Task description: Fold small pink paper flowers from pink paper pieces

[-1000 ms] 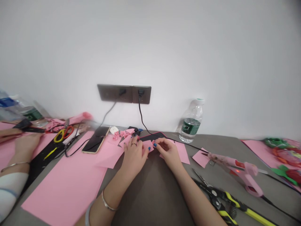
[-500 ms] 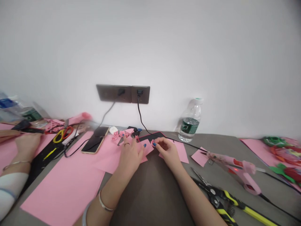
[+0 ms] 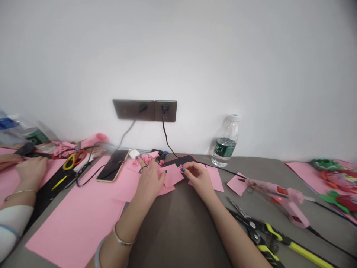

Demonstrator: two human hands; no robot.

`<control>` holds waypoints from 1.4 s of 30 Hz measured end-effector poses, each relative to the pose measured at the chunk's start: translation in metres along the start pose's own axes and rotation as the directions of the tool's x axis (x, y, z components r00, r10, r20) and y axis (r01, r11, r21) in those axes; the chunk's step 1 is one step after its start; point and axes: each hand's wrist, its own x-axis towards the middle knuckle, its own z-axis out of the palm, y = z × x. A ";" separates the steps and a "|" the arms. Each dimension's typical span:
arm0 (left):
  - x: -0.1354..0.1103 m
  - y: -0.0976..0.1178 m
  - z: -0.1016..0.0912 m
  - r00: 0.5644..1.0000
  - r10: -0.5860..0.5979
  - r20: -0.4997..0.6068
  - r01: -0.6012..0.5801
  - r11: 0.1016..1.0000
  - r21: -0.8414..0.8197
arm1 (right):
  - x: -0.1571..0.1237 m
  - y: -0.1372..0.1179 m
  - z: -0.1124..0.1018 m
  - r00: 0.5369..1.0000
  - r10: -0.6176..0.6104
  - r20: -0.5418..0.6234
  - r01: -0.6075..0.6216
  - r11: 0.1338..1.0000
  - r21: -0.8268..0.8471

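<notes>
My right hand (image 3: 197, 178) pinches a small folded pink paper flower (image 3: 181, 168) between thumb and fingertip. To its left, my left hand (image 3: 150, 176) has its fingers spread over the pink paper, its index fingertip close to a cluster of small pink paper pieces (image 3: 145, 159). Right beside its thumb lies a pink paper square (image 3: 173, 175). Another pink square (image 3: 215, 178) rests behind my right hand, partly covered by it. Large pink sheets (image 3: 75, 219) extend under and beside my left forearm.
A smartphone (image 3: 113, 166) lies on the sheets. A water bottle (image 3: 224, 143) stands by the wall. To the right are a pink glue gun (image 3: 281, 197), black-and-yellow pliers (image 3: 255, 229) and one more pink square (image 3: 237, 184). A co-worker's hand (image 3: 32, 171) is at far left, near scissors (image 3: 73, 159).
My left hand has shifted left, away from my right hand, toward the small pink pieces, uncovering more of the pink square. My right hand stays pinched on the paper flower.
</notes>
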 end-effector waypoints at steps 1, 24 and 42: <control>-0.001 0.001 0.000 1.000 0.011 0.001 -0.011 1.000 0.021 | 0.000 0.000 0.000 1.000 -0.002 -0.003 0.002 1.000 0.001; -0.015 0.010 0.007 0.985 0.150 0.088 -0.162 0.977 0.142 | 0.001 0.003 0.000 1.000 -0.010 -0.006 0.011 1.000 0.027; -0.006 0.017 -0.007 0.933 0.341 -0.110 -0.357 0.854 -0.379 | -0.002 -0.013 0.002 0.994 -0.085 0.075 0.078 0.993 0.092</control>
